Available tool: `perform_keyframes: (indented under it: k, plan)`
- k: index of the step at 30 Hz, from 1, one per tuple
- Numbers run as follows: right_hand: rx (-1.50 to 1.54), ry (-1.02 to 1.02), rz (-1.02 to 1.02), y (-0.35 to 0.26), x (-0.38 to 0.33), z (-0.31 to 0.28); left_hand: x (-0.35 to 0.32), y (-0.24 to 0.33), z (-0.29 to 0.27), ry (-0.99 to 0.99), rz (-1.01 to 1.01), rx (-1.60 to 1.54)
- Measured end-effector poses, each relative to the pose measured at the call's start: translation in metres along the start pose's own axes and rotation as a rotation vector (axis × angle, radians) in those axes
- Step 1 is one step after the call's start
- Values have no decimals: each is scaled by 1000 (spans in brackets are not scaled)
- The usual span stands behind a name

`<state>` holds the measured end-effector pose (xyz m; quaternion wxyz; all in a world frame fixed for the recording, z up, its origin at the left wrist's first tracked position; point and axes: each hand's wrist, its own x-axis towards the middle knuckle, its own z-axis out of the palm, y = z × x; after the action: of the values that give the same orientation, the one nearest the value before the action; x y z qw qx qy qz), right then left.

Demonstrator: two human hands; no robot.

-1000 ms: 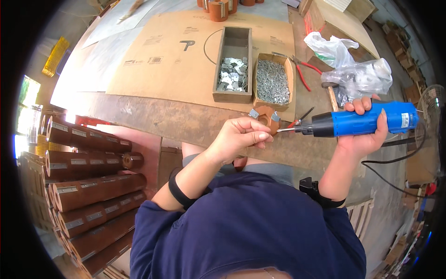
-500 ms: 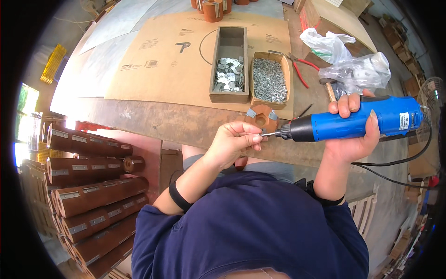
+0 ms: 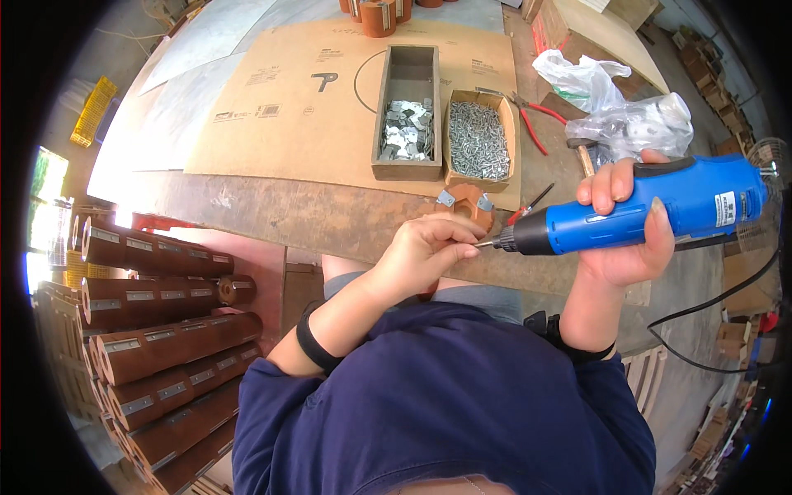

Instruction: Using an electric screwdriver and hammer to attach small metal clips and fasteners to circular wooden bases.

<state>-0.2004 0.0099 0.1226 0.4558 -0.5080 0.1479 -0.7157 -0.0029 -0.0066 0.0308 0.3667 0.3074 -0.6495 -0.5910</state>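
Observation:
My right hand (image 3: 620, 266) is wrapped around a blue electric screwdriver (image 3: 590, 228), held level with its black nose toward the left. At the tip of its thin metal bit (image 3: 487, 243), my left hand (image 3: 425, 252) is pinched closed. The fingertips hide whatever they grip there. Just beyond the left fingers, a reddish-brown round block (image 3: 467, 203) with grey metal plates on its rim sits at the table's near edge, partly covered by the hand.
Beyond the block stand a long tray (image 3: 380, 157) of small metal plates and a cardboard box (image 3: 450, 176) of screws. Red-handled pliers (image 3: 532, 132), a hammer (image 3: 586, 157) and plastic bags (image 3: 631, 124) lie right. Brown cylinders (image 3: 177, 342) are stacked at left. A black cord (image 3: 701, 305) trails right.
The screwdriver has shifted slightly left, and its rear has swung up. My left fingers have closed further over the bit's tip. The cord hangs differently.

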Motion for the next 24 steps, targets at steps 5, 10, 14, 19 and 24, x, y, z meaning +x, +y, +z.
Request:
perform_keyframes:
  k: [5,10,14,19,24]
  plan:
    - [-72,-55,-4,5,8,10,6,6,-2,76,322,501]
    - [-126,49,59,14,11,30,-2,1,6,118,349,609]
    - [-249,66,87,22,10,33,-6,-10,8,126,310,675]
    - [-285,99,130,25,8,40,-6,-17,7,137,310,686]
    - [-409,127,155,27,8,43,-6,-20,8,124,294,686]
